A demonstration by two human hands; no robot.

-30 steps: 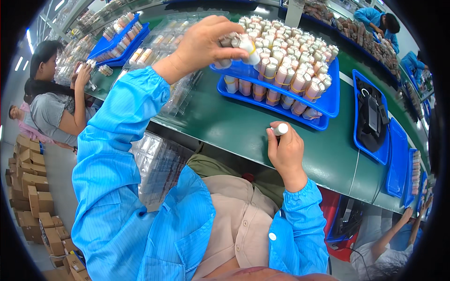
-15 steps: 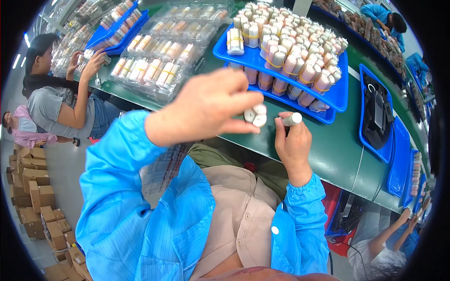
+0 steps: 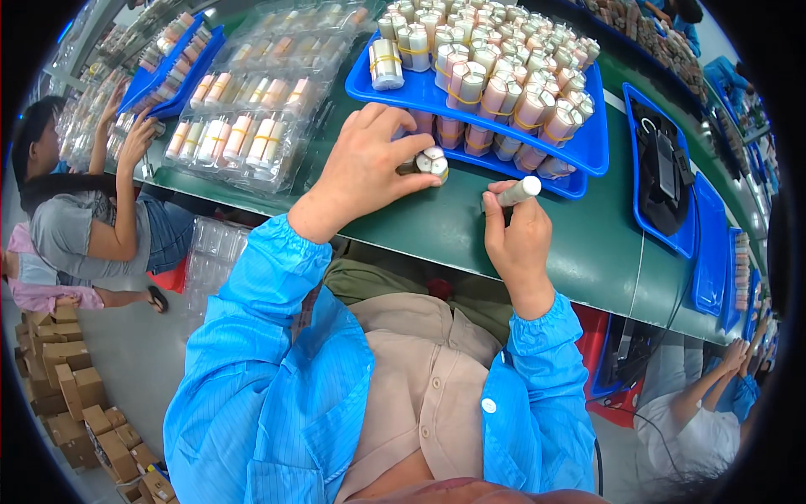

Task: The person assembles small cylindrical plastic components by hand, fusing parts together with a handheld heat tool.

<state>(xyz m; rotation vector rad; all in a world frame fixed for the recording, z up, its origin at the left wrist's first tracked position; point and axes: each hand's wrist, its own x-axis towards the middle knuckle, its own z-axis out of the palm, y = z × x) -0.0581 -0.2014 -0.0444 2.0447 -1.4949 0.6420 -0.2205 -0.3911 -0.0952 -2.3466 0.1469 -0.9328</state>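
Observation:
My left hand (image 3: pixel 357 168) is closed round a small bundle of white-ended tubes (image 3: pixel 432 161), their ends turned toward me, just above the green table (image 3: pixel 437 227). To its right, my right hand (image 3: pixel 520 244) grips a single pale tube (image 3: pixel 518 191) with a white end, held tilted between thumb and fingers. The tube and the bundle are apart. Beyond both hands, a blue tray (image 3: pixel 594 160) is packed with upright bundles of similar tubes (image 3: pixel 495 84), many bound with yellow bands. It rests above a second blue tray (image 3: pixel 558 186) that is also filled with bundles.
Clear plastic trays (image 3: pixel 290 160) holding banded tubes cover the table at left. A co-worker (image 3: pixel 84 218) handles tubes beyond them. On the right lie a blue tray (image 3: pixel 642 210) with a black item and device inside, and another blue tray (image 3: pixel 709 277). Cardboard boxes (image 3: pixel 84 386) stand on the floor.
My left hand has moved down onto the table side with the bundle, its wrist less raised. The right hand keeps its tube, now tilted a little more into view. The whole view has shifted slightly.

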